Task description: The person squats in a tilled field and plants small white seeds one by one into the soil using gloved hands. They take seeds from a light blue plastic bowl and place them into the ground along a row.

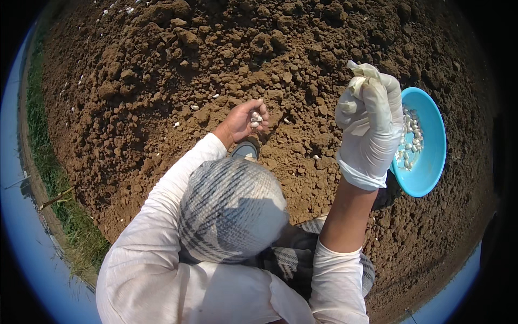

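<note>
My bare left hand point(247, 118) is cupped around several whitish garlic cloves point(255, 120), low over the soil in front of my knee. My right hand point(370, 117) wears a white glove and is raised beside the basin; its fingertips are pinched together, and whether a clove is between them cannot be told. A light blue plastic basin point(435, 162) with several cloves point(413, 139) in it lies right of that hand, which hides part of its left rim. Single cloves rest on the soil, one left of my left hand point(194, 107), another between my hands point(316, 157).
Rough brown soil point(283, 73) full of clods surrounds me. More pale cloves point(129, 9) are scattered at the upper left. My shoe point(245, 151) stands just below my left hand. Green grass point(44, 141) borders the soil at the far left.
</note>
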Available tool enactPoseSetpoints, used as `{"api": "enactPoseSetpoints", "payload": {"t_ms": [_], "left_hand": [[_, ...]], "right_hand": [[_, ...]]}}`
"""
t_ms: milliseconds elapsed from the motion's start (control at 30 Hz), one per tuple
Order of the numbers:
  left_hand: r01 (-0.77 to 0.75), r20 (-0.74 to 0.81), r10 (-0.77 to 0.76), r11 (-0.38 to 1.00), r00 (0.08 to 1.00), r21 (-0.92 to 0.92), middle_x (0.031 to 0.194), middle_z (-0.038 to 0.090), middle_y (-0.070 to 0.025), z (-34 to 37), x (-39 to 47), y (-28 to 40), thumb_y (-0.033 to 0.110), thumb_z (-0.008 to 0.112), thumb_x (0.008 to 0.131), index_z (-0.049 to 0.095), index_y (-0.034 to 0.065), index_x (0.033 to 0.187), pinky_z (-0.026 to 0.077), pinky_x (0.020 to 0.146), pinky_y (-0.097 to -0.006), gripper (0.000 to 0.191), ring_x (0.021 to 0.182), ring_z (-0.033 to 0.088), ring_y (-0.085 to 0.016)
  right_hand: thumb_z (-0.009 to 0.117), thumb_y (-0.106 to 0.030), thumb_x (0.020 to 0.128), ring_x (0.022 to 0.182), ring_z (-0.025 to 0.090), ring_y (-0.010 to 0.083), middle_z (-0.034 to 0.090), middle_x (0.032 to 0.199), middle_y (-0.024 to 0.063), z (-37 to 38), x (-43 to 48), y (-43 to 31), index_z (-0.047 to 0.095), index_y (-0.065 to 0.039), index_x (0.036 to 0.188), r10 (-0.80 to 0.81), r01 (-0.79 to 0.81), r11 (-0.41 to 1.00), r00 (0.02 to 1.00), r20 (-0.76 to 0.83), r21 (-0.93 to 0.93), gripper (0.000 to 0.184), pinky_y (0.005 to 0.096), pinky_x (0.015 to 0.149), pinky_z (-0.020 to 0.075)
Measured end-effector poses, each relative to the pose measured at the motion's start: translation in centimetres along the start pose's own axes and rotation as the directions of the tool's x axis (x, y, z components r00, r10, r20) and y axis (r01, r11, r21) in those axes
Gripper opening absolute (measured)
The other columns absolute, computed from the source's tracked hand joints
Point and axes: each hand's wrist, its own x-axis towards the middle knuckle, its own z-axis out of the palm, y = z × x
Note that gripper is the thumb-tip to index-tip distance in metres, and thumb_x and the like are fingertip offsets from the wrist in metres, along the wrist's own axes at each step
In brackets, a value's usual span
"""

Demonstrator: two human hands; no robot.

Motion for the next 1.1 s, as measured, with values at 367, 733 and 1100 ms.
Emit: {"api": "enactPoseSetpoints", "payload": {"t_ms": [367,733,1100], "left_hand": [[-0.043,-0.108,0.031,0.992,0.994,-0.116,0.078,0.062,-0.0042,-1.8,0.8,0.3,0.029,0.050,0.096,0.058,0.0102,0.083,0.054,0.055,-0.0258,0.024,0.072,0.064,-0.017],[0.002,-0.122,-0.030,0.976,0.992,-0.218,0.083,0.065,-0.0077,-1.2,2.2,0.0,0.025,0.052,0.095,0.060,0.0073,0.085,0.056,0.061,-0.0301,0.022,0.076,0.066,-0.020],[0.153,0.104,-0.123,0.921,0.987,-0.357,0.123,0.054,-0.0261,1.0,5.3,-0.4,0.026,0.039,0.098,0.046,-0.0043,0.125,0.054,0.091,-0.0456,0.041,0.111,0.059,-0.035]], "right_hand": [[0.062,-0.020,0.090,0.092,0.065,0.0321,0.067,0.101,0.0157,-20.2,1.1,16.7,0.064,-0.009,0.105,0.147,-0.267,0.133,0.958,-0.248,-0.954,0.019,0.0372,0.080,0.0503],[0.059,-0.012,0.085,0.087,0.062,0.0333,0.064,0.090,0.0154,-19.9,2.8,21.2,0.060,-0.007,0.090,0.162,0.155,-0.226,0.979,0.120,-0.962,0.008,0.0424,0.077,0.0509],[0.057,-0.009,0.080,0.082,0.063,0.0243,0.063,0.083,0.0074,-20.2,3.9,23.7,0.065,-0.011,0.083,0.251,0.311,-0.541,0.946,0.202,-0.782,0.008,0.0357,0.070,0.0519]]}}
